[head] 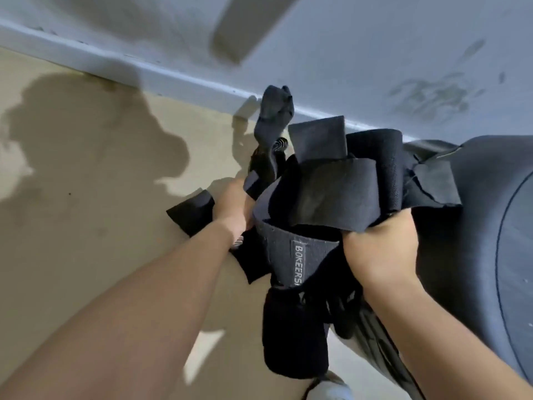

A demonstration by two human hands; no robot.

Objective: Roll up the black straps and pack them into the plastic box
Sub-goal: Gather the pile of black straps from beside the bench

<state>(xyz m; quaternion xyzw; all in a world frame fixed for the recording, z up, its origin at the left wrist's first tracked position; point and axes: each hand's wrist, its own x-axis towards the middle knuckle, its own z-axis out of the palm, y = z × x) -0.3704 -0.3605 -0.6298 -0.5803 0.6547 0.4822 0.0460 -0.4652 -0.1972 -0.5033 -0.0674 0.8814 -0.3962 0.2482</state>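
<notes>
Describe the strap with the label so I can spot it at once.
Look at the bundle of black straps held in front of the white wall. Between the left hand and the right hand, one strap curves across the bundle's near side. It alone carries a sewn label lettered BOKEERS.

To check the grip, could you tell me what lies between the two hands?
A tangled bundle of straps spans from left hand to right hand, head view.

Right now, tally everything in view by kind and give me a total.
Hands: 2, the left hand, fingers hidden in the straps, and the right hand, gripping them.
Bundle of black straps: 1, too tangled to count single straps.
Printed label: 1.
Dark grey fabric shape at right: 1, kind unclear.
Total: 5.
</notes>
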